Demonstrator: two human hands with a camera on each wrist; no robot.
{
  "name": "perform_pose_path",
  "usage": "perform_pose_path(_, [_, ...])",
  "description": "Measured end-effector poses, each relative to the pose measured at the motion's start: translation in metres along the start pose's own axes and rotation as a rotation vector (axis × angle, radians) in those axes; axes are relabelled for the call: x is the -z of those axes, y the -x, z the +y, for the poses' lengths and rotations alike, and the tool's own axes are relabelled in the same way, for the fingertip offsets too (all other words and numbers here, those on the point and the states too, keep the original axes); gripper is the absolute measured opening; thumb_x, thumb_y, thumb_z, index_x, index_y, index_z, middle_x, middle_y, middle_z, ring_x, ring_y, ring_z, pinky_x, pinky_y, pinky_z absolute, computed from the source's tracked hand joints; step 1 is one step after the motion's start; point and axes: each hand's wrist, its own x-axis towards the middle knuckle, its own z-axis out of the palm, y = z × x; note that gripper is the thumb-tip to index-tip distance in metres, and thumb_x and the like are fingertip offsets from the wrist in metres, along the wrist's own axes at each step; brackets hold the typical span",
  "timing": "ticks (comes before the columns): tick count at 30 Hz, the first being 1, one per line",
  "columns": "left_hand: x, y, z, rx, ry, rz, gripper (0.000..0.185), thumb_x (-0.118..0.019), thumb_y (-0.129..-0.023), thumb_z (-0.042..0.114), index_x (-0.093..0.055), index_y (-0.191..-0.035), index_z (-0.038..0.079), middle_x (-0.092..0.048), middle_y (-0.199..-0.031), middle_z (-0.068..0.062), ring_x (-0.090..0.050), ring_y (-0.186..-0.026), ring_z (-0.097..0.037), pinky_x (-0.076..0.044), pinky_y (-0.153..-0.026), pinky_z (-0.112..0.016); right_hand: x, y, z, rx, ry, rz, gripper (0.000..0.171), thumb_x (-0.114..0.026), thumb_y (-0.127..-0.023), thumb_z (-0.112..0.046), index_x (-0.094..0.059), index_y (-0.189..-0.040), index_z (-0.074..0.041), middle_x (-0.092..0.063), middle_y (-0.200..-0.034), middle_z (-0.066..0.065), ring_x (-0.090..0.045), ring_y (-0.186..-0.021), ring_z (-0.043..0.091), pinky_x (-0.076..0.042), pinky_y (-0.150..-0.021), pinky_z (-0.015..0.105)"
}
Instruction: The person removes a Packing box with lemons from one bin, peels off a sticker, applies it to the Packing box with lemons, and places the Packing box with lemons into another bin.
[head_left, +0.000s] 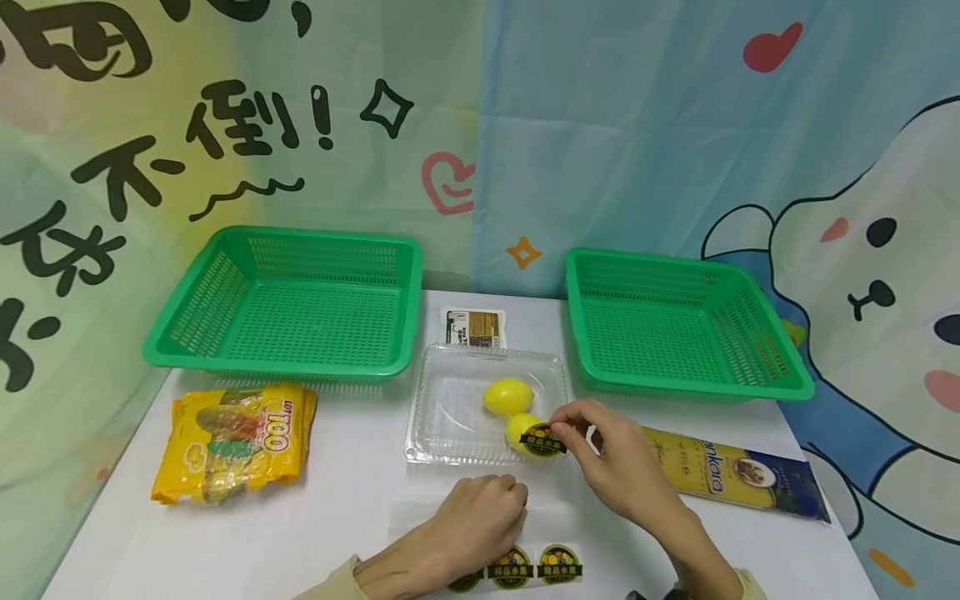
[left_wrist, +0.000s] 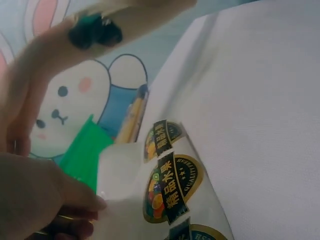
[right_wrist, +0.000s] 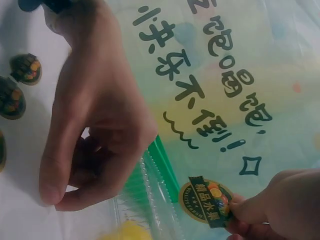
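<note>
Pinching a black-and-gold sticker (head_left: 542, 440) in right hand (head_left: 618, 458), touching or just above the nearer lemon (head_left: 517, 428), left of the fingertips; cannot tell which. Gripping sticker sheet (head_left: 553, 525) by the edge in curled left hand (head_left: 477, 517).

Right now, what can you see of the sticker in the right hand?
The sticker looks thin and roundish: black, gold-rimmed, with colourful fruit and a dark banner of characters across it. The right hand pinches its edge. In the head view it overlaps the nearer lemon; contact is unclear.
</note>
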Motion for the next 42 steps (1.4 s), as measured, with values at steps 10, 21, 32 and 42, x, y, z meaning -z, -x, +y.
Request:
perform_pose_path(10, [0.02, -0.004, -0.006, 0.051, 0.179, 0.17, 0.008, -0.076, -0.092, 0.016, -0.075, -0.085, 0.017, -0.063, -0.07, 0.011, -0.05, -0.057, 0.003, -0.039, -0.051, -0.011, -0.015, -0.041, 0.001, 0.011, -0.07, -0.033, 0.006, -0.07, -0.101, -0.014, -0.074, -0.105, -0.016, -0.071, -0.088, -0.008, -0.058, -0.073, 0.006, -0.048, -0.066, 0.025])
perform_pose_path(21, [0.066, -0.028, -0.059, 0.518, 0.405, 0.346, 0.011, -0.075, -0.094, 0.024, -0.078, -0.098, 0.014, -0.063, -0.068, 0.008, -0.04, -0.048, -0.003, -0.034, -0.047, -0.023, -0.027, -0.076, 0.001, -0.025, -0.115, -0.119, 0.008, -0.067, -0.104, -0.015, -0.074, -0.105, -0.012, -0.074, -0.092, 0.0, -0.059, -0.075, 0.013, -0.051, -0.067, 0.028])
perform_pose_path(32, [0.059, -0.035, -0.07, 0.583, 0.431, 0.302, 0.012, -0.072, -0.092, 0.023, -0.077, -0.084, 0.015, -0.063, -0.065, 0.007, -0.049, -0.053, -0.006, -0.041, -0.053, -0.026, -0.039, -0.081, 0.001, -0.046, -0.125, -0.146, 0.006, -0.069, -0.102, -0.012, -0.075, -0.101, -0.011, -0.074, -0.087, -0.001, -0.059, -0.075, 0.014, -0.048, -0.067, 0.027])
perform_pose_path(42, [0.054, -0.037, -0.07, 0.557, 0.239, 0.283, 0.01, -0.076, -0.089, 0.022, -0.077, -0.08, 0.017, -0.056, -0.063, 0.01, -0.049, -0.062, -0.009, -0.041, -0.053, -0.027, -0.05, -0.082, 0.006, -0.07, -0.114, -0.149, 0.006, -0.07, -0.101, -0.012, -0.075, -0.101, -0.009, -0.075, -0.087, 0.001, -0.058, -0.074, 0.012, -0.046, -0.066, 0.025])
